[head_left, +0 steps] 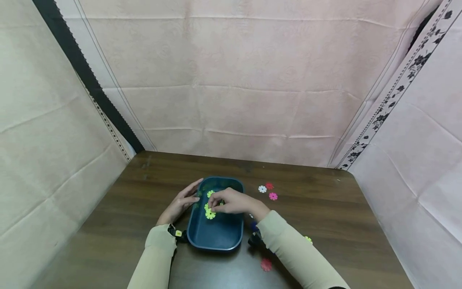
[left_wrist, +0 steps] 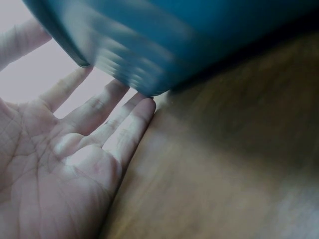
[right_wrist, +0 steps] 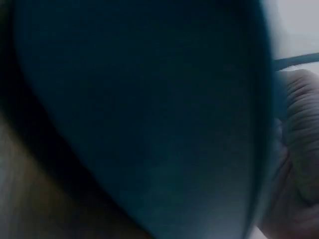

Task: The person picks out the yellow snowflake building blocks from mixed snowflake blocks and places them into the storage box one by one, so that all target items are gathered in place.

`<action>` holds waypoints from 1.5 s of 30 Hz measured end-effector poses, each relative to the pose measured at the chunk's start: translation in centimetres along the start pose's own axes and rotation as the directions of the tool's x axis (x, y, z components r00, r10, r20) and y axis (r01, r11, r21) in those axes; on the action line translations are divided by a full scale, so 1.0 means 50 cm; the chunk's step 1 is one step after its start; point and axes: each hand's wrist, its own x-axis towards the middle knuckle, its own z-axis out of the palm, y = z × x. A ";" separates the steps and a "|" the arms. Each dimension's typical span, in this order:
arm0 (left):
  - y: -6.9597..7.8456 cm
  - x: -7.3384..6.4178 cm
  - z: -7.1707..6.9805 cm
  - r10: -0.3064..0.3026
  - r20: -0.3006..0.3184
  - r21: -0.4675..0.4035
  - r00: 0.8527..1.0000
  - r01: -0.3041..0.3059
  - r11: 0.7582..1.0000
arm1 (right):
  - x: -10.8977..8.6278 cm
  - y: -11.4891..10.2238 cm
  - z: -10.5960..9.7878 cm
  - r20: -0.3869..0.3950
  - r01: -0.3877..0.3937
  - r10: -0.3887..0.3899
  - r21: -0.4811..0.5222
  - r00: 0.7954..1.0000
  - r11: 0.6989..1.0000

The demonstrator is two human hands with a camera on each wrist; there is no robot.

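Observation:
A dark blue tray (head_left: pixel 216 237) stands on the table with several yellow flower-shaped pieces (head_left: pixel 210 214) inside, towards its left side. At its left wall is my left hand (head_left: pixel 183 203), the thumb near the rim; in the left wrist view the straight fingertips (left_wrist: pixel 144 107) touch the outside of the wall. My right hand (head_left: pixel 232 201) reaches over the right rim into the tray. Its thumb and forefinger are bent together, with a bit of yellow flower showing between them. In the right wrist view the tray's wall hides most of that hand (right_wrist: pixel 301 149).
Right of the tray lie a white flower (head_left: pixel 262 189), a red one (head_left: pixel 269 186) and a pink one (head_left: pixel 273 196). Nearer are a red flower (head_left: pixel 266 264) and a yellow one (head_left: pixel 308 239), partly behind the right sleeve. Fabric walls (head_left: pixel 231 108) enclose the wooden table (head_left: pixel 346 224).

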 end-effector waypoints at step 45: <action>0.002 0.004 0.002 0.004 0.004 -0.014 1.000 -0.003 1.000 | -0.028 -0.009 -0.007 -0.167 0.072 -0.051 0.121 0.985 0.990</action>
